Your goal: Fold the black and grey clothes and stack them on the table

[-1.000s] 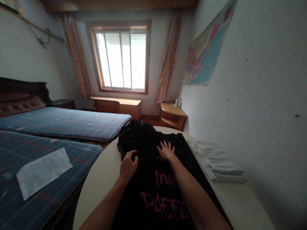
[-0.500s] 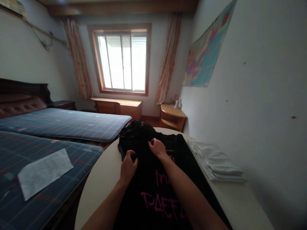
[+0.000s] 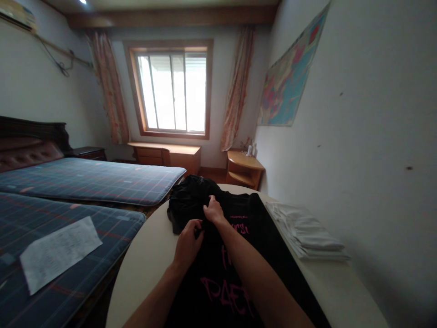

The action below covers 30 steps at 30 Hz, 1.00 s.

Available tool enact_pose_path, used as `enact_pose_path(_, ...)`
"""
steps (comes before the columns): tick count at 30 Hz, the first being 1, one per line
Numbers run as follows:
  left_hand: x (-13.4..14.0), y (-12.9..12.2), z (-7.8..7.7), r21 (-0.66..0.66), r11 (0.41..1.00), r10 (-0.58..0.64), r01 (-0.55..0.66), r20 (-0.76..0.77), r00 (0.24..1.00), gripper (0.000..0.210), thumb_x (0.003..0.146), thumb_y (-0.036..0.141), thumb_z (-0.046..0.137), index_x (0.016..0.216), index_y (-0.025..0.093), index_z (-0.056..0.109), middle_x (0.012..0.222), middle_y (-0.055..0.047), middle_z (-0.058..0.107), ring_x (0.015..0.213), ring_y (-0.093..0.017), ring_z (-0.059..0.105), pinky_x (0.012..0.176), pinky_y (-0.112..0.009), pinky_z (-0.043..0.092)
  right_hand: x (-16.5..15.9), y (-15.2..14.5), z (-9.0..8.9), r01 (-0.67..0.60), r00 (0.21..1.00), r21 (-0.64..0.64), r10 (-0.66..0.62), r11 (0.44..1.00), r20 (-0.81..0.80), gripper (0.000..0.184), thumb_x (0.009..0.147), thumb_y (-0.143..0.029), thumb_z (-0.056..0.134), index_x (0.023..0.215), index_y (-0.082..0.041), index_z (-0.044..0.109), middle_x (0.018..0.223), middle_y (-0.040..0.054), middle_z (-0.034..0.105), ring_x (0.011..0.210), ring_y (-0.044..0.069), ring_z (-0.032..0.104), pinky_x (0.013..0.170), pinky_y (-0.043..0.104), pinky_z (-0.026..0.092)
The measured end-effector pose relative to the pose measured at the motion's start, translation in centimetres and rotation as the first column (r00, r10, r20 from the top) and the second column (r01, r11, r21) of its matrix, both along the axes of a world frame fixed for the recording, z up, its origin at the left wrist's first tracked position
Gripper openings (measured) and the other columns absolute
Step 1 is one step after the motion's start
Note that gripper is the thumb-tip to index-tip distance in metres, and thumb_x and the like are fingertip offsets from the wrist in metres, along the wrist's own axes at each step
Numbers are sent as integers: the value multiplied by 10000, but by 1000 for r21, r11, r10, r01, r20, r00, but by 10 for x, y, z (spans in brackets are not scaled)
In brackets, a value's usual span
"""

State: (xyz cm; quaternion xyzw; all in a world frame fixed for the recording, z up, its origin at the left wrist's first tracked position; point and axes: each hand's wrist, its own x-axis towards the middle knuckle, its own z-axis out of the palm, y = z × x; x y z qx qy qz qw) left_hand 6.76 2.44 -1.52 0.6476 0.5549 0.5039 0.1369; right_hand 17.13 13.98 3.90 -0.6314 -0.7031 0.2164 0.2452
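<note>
So two plaid mattresses (image 3: pixel 114 182) took up the left side of the room, with a window (image 3: pixel 174 93) in the far wall. In front of the person was a rounded cream table (image 3: pixel 141 266), and the main thing on it was a black garment (image 3: pixel 211 262) with pink print, draped over most of the middle.

Its long axis ran away from the person, from the near edge of the view toward the window side, leaning a bit left at the far end. That far left end was bunched in a crumpled heap; the near part lay pretty flat. A folded white cloth pile (image 3: pixel 309 234) sat just beside it on the right, and a sheet of paper (image 3: pixel 61 253) lay on the nearer mattress.

Hands next — the left hand (image 3: pixel 188 242) was on the garment's left side, fingers and thumb curled to a narrow gap with black showing between. The right hand (image 3: pixel 214 212) was just beside it and farther out, fingers drawn in close at the bunched part. Black on black, so I couldn't tell if either one had cloth pinched. Most of the garment spread below and right of both grips.

Smallest bit — the pink lettering (image 3: pixel 221 294) stood right way up for the person, partly hidden by the right forearm.
</note>
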Motion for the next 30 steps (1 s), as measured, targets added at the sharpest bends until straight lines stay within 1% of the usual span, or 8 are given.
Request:
enact_pose_path(6, 26, -13, 16, -20, 994, -102, 104, 83, 991, 109, 763, 135, 577, 802, 213, 511, 1198, -59, 593, 882, -171, 629, 790, -330, 543, 33, 12, -8, 2, 987, 83, 11, 997, -162, 554, 885, -307, 597, 1388, -143, 434, 1209, 129, 670, 1120, 213, 643, 951, 302, 479)
enact_pose_path(10, 56, -16, 26, -58, 959, -263, 279, 198, 944, 98, 770, 147, 580, 838, 201, 534, 1295, -93, 542, 979, -199, 636, 664, -274, 556, 73, 26, -5, 28, 969, 113, 1, 993, -247, 542, 878, -288, 614, 1373, -129, 459, 1247, 130, 650, 1135, 188, 630, 979, 285, 473)
enact_pose_path(12, 70, -20, 27, -92, 921, -351, 378, 219, 910, 142, 796, 139, 550, 923, 204, 549, 1370, -103, 503, 1056, -214, 632, 673, -271, 568, 96, 31, -6, 42, 961, 108, -11, 993, -275, 531, 878, -265, 609, 1370, -123, 469, 1286, 142, 628, 1172, 197, 612, 990, 297, 472)
enact_pose_path(16, 86, -33, 15, -167, 865, -472, 473, 47, 880, 339, 827, 66, 454, 1113, 219, 553, 1419, -98, 500, 1216, -209, 573, 939, -351, 547, 136, 29, -21, 36, 951, 41, -22, 999, -307, 578, 846, -168, 609, 1399, -112, 452, 1316, 171, 609, 1223, 239, 588, 976, 351, 497)
enact_pose_path(20, 85, -48, -1, -257, 825, -556, 503, -218, 802, 483, 837, 94, 504, 1296, 240, 526, 1477, -61, 486, 1420, -242, 374, 1177, -480, 333, 158, 16, -40, -39, 948, -31, 27, 999, -316, 712, 800, -153, 665, 1452, -86, 387, 1351, 214, 573, 1225, 251, 588, 971, 358, 503)
enact_pose_path(23, 82, -53, -8, -312, 829, -553, 464, -336, 763, 548, 872, 225, 561, 1412, 244, 467, 1534, -63, 426, 1469, -280, 275, 1201, -533, 256, 164, 7, -45, -98, 948, -44, 80, 994, -309, 762, 787, -196, 702, 1464, -86, 370, 1398, 226, 522, 1207, 243, 594, 989, 354, 489)
enact_pose_path(26, 82, -55, -10, -342, 838, -540, 425, -405, 738, 563, 908, 338, 551, 1451, 227, 449, 1548, -81, 403, 1465, -298, 279, 1202, -532, 239, 168, -3, -43, -156, 947, -55, 134, 986, -293, 805, 751, -208, 744, 1465, -129, 379, 1364, 186, 555, 1160, 234, 615, 969, 362, 499)
enact_pose_path(30, 85, -56, -11, -313, 858, -512, 407, -443, 736, 541, 919, 428, 546, 1429, 254, 496, 1544, -78, 408, 1462, -321, 280, 1191, -544, 240, 174, -14, -38, -291, 947, -83, 275, 953, -163, 902, 673, -165, 803, 1471, -171, 384, 1300, 132, 595, 994, 195, 666, 880, 329, 535)
